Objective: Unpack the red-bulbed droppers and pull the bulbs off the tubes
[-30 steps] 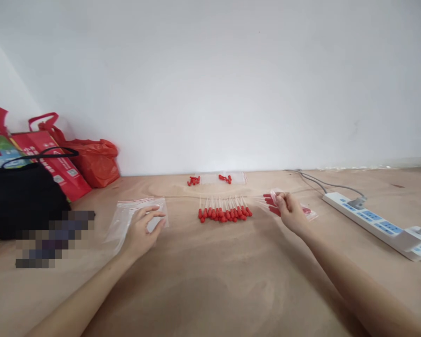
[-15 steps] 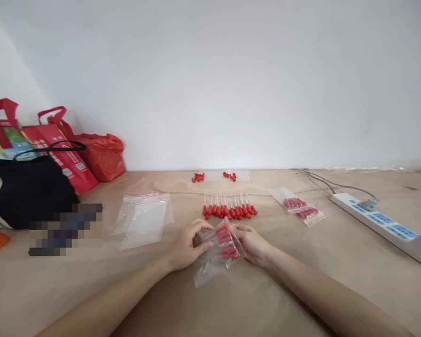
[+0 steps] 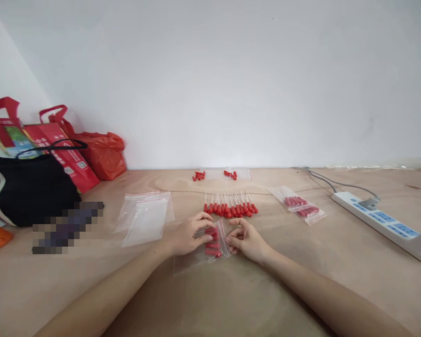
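Observation:
A clear zip bag (image 3: 192,264) with several red rubber bulbs (image 3: 213,245) in it lies low over the table in front of me. My left hand (image 3: 189,236) is closed on its left part, thumb and fingers over the bulbs. At the red-lined zip edge, my right hand (image 3: 247,241) pinches with thumb and forefinger; its fingertips partly cover the bag's right edge. Just beyond both hands is a row of droppers (image 3: 230,208), with red bulbs toward me and thin clear stems pointing away.
Flat zip bags (image 3: 145,220) lie at left; filled zip bags (image 3: 296,203) at right. Loose red bulbs (image 3: 199,176) and another clear bag (image 3: 243,173) are by the wall. A power strip (image 3: 382,220) stands far right, shopping bags (image 3: 101,154) and a black bag (image 3: 31,192) far left.
The zip bag has come down from a tilted hold to nearly flat, its zip edge now on the right. My right hand has shifted to that edge.

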Tool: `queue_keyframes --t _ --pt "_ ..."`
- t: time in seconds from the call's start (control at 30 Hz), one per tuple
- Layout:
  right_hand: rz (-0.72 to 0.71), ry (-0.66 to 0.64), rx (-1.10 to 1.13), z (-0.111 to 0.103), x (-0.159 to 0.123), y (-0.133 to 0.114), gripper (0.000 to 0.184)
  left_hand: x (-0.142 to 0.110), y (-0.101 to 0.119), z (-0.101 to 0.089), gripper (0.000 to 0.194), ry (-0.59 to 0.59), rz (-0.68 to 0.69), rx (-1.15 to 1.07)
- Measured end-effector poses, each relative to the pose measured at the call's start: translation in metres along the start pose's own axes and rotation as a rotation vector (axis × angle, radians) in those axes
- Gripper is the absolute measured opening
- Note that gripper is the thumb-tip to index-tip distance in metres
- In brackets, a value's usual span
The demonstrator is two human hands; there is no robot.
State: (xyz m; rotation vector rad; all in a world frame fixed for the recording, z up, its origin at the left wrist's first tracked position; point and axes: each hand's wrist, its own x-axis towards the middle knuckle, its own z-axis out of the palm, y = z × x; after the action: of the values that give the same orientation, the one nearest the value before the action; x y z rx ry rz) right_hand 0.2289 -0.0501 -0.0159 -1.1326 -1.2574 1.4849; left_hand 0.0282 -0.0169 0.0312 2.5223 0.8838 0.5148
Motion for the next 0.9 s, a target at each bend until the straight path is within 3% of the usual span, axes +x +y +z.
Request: queue_keyframes --t 0.13,0.23,0.47,0.77,0.9 --pt "-0.004 0.014 -0.028 0.001 -0.003 -0.005 0.048 0.019 0.003 0.01 0.032 -0.021 0.173 0.138" --pt "-0.028 0.017 -0.012 0.001 -0.005 -0.007 0.047 0.031 -0.001 0.018 0.027 -0.013 0.3 0.188" --pt "-0.022 0.001 -0.014 0.0 -0.002 -0.006 0.043 0.032 -0.006 0.023 0.023 0.096 0.463 0.248" --pt "-0.013 0.012 0.034 0.001 -0.001 -0.005 0.037 0.032 0.003 0.019 0.027 0.061 0.522 0.301" --pt "-0.026 -0.009 0.002 0.0 0.0 -0.005 0.025 0.032 0.004 0.021 0.028 0.031 0.514 0.324"
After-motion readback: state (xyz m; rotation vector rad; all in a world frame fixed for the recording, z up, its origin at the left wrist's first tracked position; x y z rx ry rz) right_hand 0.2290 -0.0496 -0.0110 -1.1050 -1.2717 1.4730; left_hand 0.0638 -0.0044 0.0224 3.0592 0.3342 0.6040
